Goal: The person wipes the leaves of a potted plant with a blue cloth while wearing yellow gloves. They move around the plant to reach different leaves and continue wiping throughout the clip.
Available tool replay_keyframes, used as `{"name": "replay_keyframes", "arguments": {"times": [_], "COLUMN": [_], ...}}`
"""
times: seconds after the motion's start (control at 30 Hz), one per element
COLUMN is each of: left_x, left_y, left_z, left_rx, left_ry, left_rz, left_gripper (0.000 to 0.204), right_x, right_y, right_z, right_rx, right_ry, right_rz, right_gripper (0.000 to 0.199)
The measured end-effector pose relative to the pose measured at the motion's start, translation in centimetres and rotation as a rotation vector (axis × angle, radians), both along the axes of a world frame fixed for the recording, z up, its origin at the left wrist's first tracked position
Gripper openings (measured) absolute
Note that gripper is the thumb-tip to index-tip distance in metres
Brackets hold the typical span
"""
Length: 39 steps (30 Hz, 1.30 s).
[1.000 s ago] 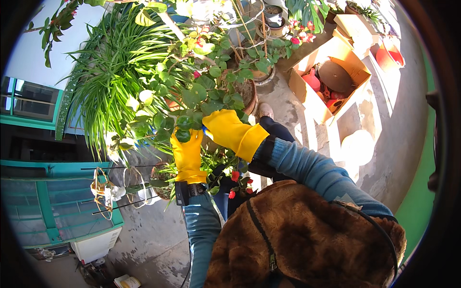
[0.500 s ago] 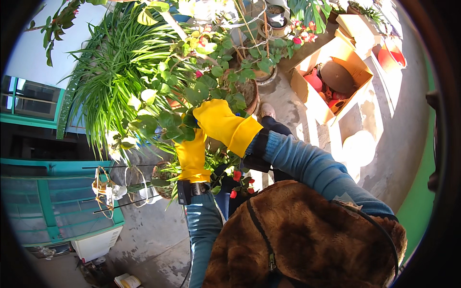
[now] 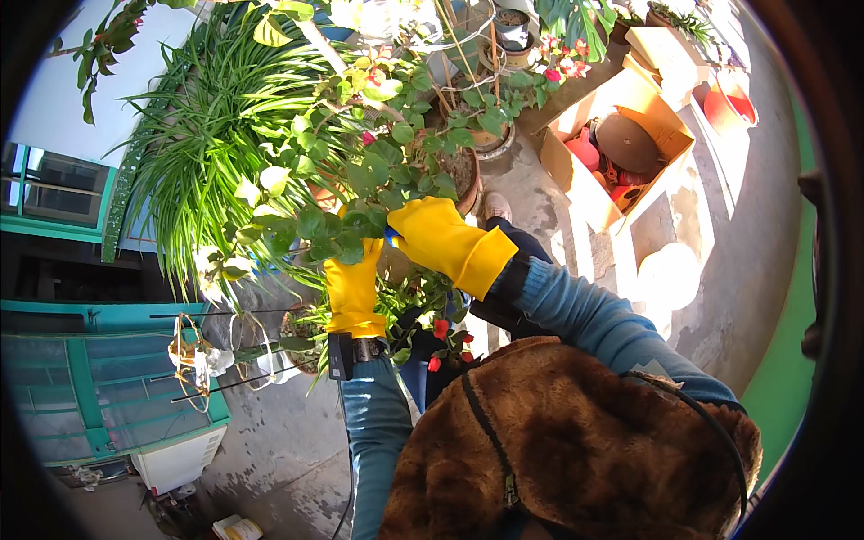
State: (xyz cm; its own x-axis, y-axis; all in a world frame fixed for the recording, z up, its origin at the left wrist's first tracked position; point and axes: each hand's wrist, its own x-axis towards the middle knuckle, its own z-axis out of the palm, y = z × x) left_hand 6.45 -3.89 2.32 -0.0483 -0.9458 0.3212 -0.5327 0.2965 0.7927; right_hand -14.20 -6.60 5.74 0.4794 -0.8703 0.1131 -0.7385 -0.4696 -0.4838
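Both of my hands wear yellow gloves and work at a leafy plant with rounded green leaves [image 3: 369, 175]. My right hand [image 3: 441, 236] is closed around something with a small blue part [image 3: 391, 236] showing at its fingertips; the rest of that thing is hidden. Just to its left, my left hand [image 3: 353, 292] reaches up under the leaves. Its fingers are covered by the foliage, so their grip does not show. Below the hands grows a plant with red flowers [image 3: 440, 329].
Long strappy leaves [image 3: 225, 135] fill the upper left. A clay pot [image 3: 466, 175] stands beyond my right hand. Farther right are an open cardboard box [image 3: 567, 166] with red and brown things inside and a red bucket [image 3: 727, 108]. Thin dark rods [image 3: 234, 384] stick out at left.
My right hand has moved right and slightly down, away from the left hand, bringing the blue part into clearer view. My left hand has shifted slightly left.
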Motion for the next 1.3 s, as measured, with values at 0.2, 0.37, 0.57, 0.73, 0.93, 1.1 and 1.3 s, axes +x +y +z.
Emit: {"name": "replay_keyframes", "arguments": {"times": [0.2, 0.37, 0.57, 0.73, 0.93, 1.1, 1.3], "left_x": [0.3, 0.1, 0.1, 1.0, 2.5, 3.4, 2.7], "left_y": [0.0, 0.9, 1.5, 1.5, 1.2, 1.9, 2.5], "left_z": [0.1, 0.5, 0.8, -0.3, -2.8, -5.1, -4.5], "left_rx": [0.081, -0.136, -0.014, -0.635, -0.756, -0.278, 0.243], "left_ry": [0.006, -0.722, -0.857, -2.398, -2.804, -1.142, -1.059], "left_rz": [-0.079, -0.004, 0.098, 0.241, 0.271, 0.133, 0.103], "left_gripper": [0.042, 0.042, 0.044, 0.045, 0.046, 0.035, 0.037], "right_x": [-2.7, 1.4, 1.3, -1.1, 1.0, 2.7, 2.3], "right_y": [-0.7, -1.1, 1.0, -0.9, -2.1, -1.5, -2.3], "right_z": [1.0, 1.3, -0.5, 0.0, 1.0, 1.1, 1.7], "right_rx": [-0.081, -0.128, 0.005, -0.088, -0.144, -0.094, -0.088], "right_ry": [-0.248, -0.156, -0.034, -0.262, -0.218, -0.095, -0.032], "right_rz": [-0.125, -0.067, 0.033, -0.109, -0.011, 0.026, -0.079], "right_gripper": [0.023, 0.021, 0.022, 0.021, 0.022, 0.019, 0.022]}}
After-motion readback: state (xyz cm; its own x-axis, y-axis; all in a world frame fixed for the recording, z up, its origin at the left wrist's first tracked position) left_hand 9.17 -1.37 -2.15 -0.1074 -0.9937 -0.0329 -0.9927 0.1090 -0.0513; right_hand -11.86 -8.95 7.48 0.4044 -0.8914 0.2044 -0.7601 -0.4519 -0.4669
